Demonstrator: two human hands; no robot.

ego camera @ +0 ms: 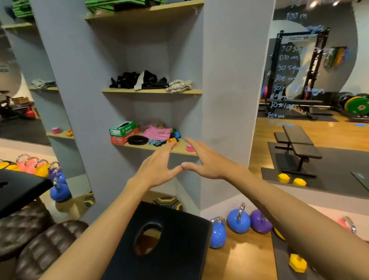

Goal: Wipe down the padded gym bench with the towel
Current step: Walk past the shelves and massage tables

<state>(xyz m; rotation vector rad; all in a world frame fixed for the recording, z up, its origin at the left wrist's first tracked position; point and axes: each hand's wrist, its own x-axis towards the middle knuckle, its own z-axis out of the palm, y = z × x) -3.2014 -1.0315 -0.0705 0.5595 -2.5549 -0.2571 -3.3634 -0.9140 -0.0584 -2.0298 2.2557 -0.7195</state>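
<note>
Right, both hands empty: left hand (157, 168) and right hand (205, 160) spread open, thumbs touching, near the shelf (180, 150). Bench (166, 251) sits just below you, unwiped. Towel not picked yet; likely the folded cloth (179, 85) one shelf up. Grab it next.
</note>
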